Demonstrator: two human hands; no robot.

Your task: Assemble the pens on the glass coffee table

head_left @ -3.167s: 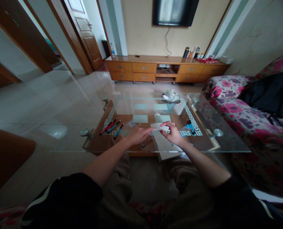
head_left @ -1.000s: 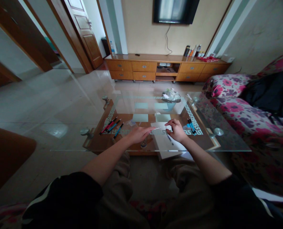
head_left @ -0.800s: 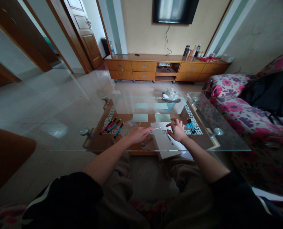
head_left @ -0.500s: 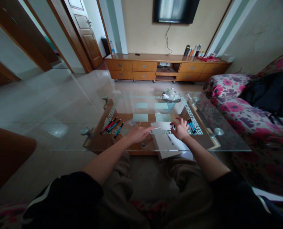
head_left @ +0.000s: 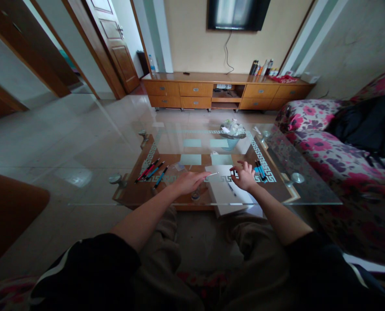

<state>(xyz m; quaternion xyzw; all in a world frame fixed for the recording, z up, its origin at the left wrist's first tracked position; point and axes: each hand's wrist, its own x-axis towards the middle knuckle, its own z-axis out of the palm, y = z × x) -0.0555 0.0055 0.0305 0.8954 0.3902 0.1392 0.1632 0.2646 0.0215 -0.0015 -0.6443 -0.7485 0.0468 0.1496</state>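
Note:
My left hand [head_left: 188, 182] is closed above the near part of the glass table [head_left: 91, 202]. From its fingertips a thin white pen refill [head_left: 214, 173] points to the right, its tip free. Facing it, my right hand [head_left: 244, 177] pinches a small dark piece [head_left: 232, 172], too small to make out, between thumb and forefinger; the other fingers are raised. A gap separates the refill's tip from this piece. Several red, black and blue pens [head_left: 151, 170] lie left of my left hand. More blue pens [head_left: 261, 171] lie just beyond my right hand.
A white box or stack of paper [head_left: 223, 201] shows through the glass, with a dark pen [head_left: 231, 189] over it. A round clear object [head_left: 195, 195] is near my left wrist. Behind stand a filled waste basket [head_left: 233, 140] and a wooden cabinet [head_left: 195, 90]; a flowered sofa [head_left: 322, 149] is right.
My right hand has shifted very slightly left, toward the refill's tip. My left hand stays nearly still with the pen refill.

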